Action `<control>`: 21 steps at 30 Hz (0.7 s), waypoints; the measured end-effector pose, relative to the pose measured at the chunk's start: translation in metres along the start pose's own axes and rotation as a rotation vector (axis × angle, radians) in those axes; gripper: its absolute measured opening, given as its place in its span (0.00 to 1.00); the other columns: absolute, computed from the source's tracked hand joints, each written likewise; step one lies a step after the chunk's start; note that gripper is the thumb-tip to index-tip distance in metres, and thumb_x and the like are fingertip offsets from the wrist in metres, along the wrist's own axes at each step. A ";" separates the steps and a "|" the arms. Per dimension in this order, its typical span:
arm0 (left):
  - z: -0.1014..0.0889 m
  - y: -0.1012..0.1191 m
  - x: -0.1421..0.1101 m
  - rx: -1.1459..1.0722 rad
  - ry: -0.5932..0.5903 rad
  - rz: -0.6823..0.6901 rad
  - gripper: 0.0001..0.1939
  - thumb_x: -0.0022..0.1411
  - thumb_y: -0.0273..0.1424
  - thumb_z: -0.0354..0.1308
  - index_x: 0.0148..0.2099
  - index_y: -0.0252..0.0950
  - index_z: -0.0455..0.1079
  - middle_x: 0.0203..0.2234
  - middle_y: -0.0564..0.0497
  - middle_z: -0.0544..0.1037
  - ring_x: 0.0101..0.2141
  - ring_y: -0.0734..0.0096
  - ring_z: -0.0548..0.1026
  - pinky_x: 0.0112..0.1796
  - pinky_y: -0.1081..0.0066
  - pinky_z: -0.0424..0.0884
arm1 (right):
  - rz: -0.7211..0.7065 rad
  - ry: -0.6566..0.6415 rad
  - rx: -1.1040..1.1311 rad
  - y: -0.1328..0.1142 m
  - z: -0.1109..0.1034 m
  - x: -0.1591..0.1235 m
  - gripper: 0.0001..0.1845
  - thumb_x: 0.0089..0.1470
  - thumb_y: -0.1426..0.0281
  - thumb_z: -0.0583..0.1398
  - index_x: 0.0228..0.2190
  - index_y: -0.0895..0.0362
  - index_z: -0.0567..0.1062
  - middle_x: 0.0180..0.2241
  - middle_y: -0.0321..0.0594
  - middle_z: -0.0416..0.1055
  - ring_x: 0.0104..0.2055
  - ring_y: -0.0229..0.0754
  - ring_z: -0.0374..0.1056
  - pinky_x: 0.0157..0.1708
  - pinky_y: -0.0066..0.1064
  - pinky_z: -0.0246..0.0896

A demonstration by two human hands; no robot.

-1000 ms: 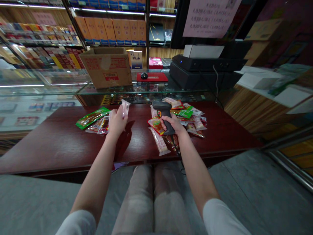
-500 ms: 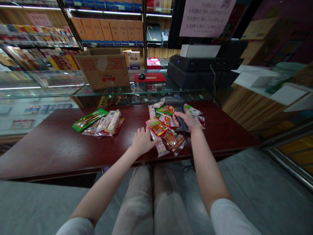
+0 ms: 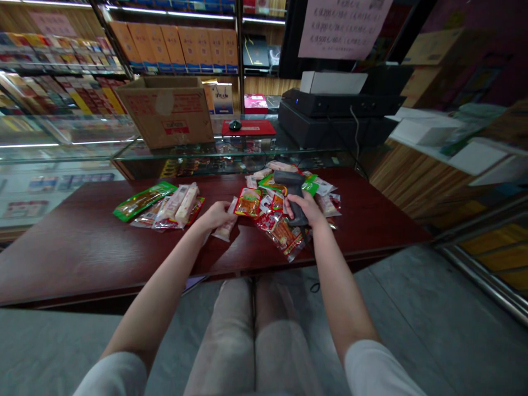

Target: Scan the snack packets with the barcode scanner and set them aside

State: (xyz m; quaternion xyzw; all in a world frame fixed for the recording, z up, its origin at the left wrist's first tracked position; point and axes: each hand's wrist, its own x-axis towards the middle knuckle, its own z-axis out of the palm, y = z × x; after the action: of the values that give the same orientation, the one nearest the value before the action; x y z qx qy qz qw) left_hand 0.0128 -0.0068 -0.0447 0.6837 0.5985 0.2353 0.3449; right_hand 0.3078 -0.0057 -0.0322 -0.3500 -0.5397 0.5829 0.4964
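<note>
My left hand [image 3: 217,214] is closed on a long pale snack in a clear packet [image 3: 226,226], slanting just above or on the dark red table. Beside it lies a red and yellow snack packet [image 3: 248,202]. In my right hand [image 3: 303,206] is a black barcode scanner [image 3: 293,190], its fingers wrapped round the handle and its head pointing left over a heap of snack packets. At the near side of that heap is a clear and red packet [image 3: 284,235]. A second, smaller pile to the left has a green packet [image 3: 145,201] and pale sticks [image 3: 185,204].
The dark red table [image 3: 94,247] meets a glass counter behind. On the counter stand an open cardboard box [image 3: 169,113], a mouse [image 3: 235,125] on a red mat, and a black cash drawer [image 3: 330,129]. A cable hangs below the scanner.
My left hand has moved left and drawn the pale snack packet out of the heap. The scanner has shifted slightly left, and the red and yellow packet has moved left too.
</note>
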 end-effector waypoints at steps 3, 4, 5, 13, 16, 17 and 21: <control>-0.006 0.002 -0.003 0.203 0.135 0.100 0.25 0.48 0.29 0.62 0.52 0.33 0.73 0.41 0.44 0.81 0.42 0.56 0.79 0.43 0.63 0.75 | 0.002 0.006 -0.008 0.001 0.000 0.000 0.16 0.47 0.60 0.67 0.27 0.56 0.67 0.20 0.31 0.69 0.14 0.32 0.62 0.14 0.25 0.56; -0.008 0.003 -0.004 0.287 0.195 0.112 0.29 0.49 0.28 0.61 0.56 0.34 0.71 0.44 0.41 0.80 0.44 0.53 0.78 0.45 0.61 0.74 | 0.003 0.011 -0.008 0.002 0.000 0.000 0.16 0.47 0.60 0.67 0.27 0.56 0.67 0.20 0.31 0.69 0.14 0.32 0.62 0.14 0.25 0.56; -0.011 0.004 -0.005 0.355 0.244 0.116 0.31 0.51 0.28 0.60 0.59 0.35 0.69 0.46 0.39 0.79 0.45 0.51 0.78 0.46 0.59 0.74 | 0.005 0.014 -0.010 0.002 -0.001 0.000 0.16 0.47 0.60 0.67 0.28 0.56 0.67 0.21 0.31 0.69 0.14 0.32 0.61 0.14 0.25 0.55; -0.018 -0.012 0.015 0.039 0.433 0.145 0.36 0.57 0.34 0.61 0.67 0.34 0.58 0.48 0.39 0.80 0.43 0.54 0.81 0.46 0.59 0.74 | -0.010 -0.040 -0.126 0.003 -0.004 0.000 0.15 0.50 0.60 0.65 0.25 0.57 0.69 0.18 0.32 0.67 0.14 0.32 0.60 0.15 0.26 0.52; -0.012 -0.020 0.027 -0.040 0.471 0.115 0.28 0.56 0.36 0.62 0.58 0.33 0.68 0.46 0.40 0.82 0.45 0.54 0.80 0.48 0.59 0.74 | -0.005 -0.112 -0.225 0.000 -0.004 0.000 0.16 0.51 0.60 0.65 0.21 0.57 0.69 0.16 0.32 0.66 0.14 0.32 0.59 0.17 0.26 0.51; -0.011 -0.021 0.029 -0.058 0.455 0.131 0.27 0.55 0.37 0.63 0.56 0.34 0.69 0.46 0.41 0.82 0.45 0.54 0.80 0.49 0.59 0.74 | -0.003 -0.133 -0.257 -0.001 -0.004 0.000 0.16 0.51 0.61 0.64 0.21 0.57 0.69 0.15 0.33 0.66 0.14 0.32 0.59 0.17 0.26 0.51; -0.009 -0.022 0.032 -0.126 0.384 0.220 0.28 0.55 0.39 0.62 0.56 0.34 0.72 0.46 0.43 0.82 0.45 0.55 0.80 0.48 0.59 0.74 | -0.003 -0.157 -0.330 -0.003 -0.003 0.000 0.17 0.52 0.61 0.64 0.19 0.56 0.69 0.13 0.33 0.65 0.14 0.33 0.58 0.18 0.27 0.52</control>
State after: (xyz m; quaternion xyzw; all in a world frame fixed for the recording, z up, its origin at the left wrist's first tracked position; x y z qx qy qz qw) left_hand -0.0031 0.0276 -0.0584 0.6646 0.5592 0.4341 0.2391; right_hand 0.3114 -0.0048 -0.0300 -0.3791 -0.6658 0.5112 0.3894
